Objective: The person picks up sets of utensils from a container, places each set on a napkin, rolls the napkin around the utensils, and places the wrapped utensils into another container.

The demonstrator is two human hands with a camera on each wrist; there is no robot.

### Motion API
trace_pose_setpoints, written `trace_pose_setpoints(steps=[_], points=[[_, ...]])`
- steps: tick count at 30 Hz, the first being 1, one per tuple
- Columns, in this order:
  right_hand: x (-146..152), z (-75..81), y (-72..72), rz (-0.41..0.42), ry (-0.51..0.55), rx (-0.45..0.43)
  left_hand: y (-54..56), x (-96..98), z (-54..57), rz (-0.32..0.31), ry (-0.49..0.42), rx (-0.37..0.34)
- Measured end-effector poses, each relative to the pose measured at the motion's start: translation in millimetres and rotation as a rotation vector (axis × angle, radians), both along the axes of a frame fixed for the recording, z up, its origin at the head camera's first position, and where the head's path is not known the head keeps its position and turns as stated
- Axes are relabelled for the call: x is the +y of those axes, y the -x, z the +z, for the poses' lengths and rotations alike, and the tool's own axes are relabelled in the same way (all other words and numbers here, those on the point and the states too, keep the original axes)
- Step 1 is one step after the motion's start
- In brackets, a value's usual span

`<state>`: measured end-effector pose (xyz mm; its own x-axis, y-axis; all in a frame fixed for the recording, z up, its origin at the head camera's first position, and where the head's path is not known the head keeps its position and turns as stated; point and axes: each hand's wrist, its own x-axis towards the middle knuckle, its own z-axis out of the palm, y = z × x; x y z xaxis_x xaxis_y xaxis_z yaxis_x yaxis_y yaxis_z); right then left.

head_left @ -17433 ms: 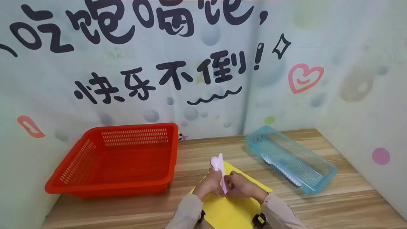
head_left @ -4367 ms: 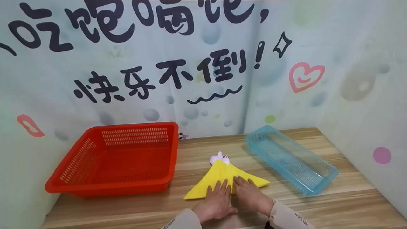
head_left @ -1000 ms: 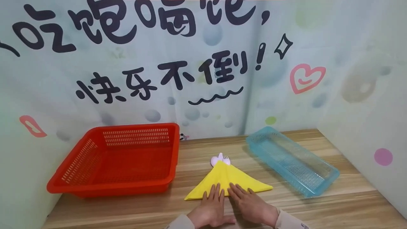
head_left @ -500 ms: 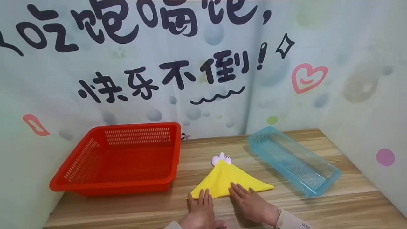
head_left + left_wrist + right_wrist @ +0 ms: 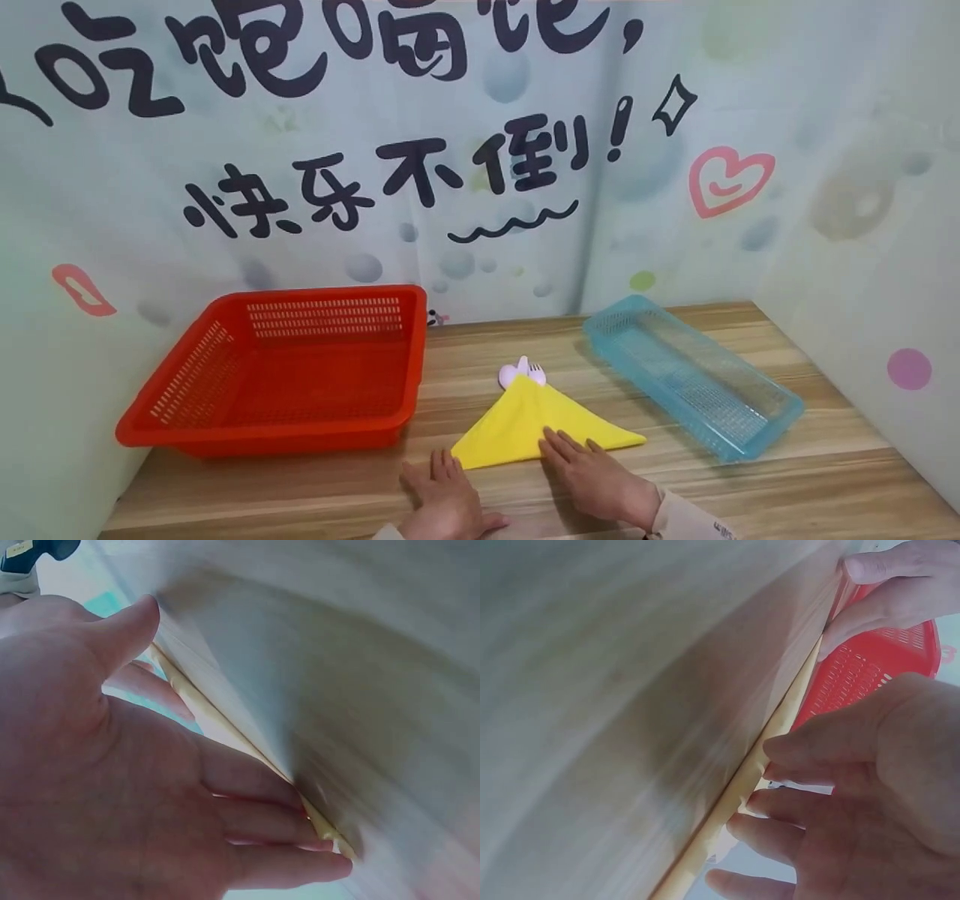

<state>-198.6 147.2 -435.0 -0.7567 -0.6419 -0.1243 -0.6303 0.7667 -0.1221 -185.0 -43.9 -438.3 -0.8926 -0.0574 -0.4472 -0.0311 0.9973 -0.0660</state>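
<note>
A yellow cloth [image 5: 517, 427], folded into a triangle, lies on the table with its peak pointing away. Out from under that peak show the ends of a lilac spoon [image 5: 508, 376], knife [image 5: 523, 364] and fork [image 5: 537, 373]; the cloth covers the rest of them. At the cloth's left corner is my left hand [image 5: 444, 499], fingers straight, the fingertips at its edge. Flat fingers of my right hand [image 5: 596, 476] rest on the front fold, right of the middle. In the right wrist view the folded edge [image 5: 739, 791] runs along the fingertips.
A red plastic basket [image 5: 409, 397] stands at the left, close behind my left hand. The long light-blue basket [image 5: 750, 442] lies slantwise at the right. Behind the wooden table [image 5: 825, 480] hangs a printed curtain [image 5: 480, 112].
Seventeen seconds ago both hands handled the cutlery on the unfolded cloth; now it is folded over it. In the last second my left hand slid left to the corner; the right barely moved.
</note>
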Motion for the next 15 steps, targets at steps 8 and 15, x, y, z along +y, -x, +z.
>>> trace_pose_setpoints(steps=[8,15], points=[[4,2.5,0.9,0.013,0.018,0.106,-2.7,-8.1,17.6,0.021,0.027,0.078],[11,1.8,10.1,-0.023,0.045,0.288,7.2,10.3,27.0,-0.259,-0.261,0.174]])
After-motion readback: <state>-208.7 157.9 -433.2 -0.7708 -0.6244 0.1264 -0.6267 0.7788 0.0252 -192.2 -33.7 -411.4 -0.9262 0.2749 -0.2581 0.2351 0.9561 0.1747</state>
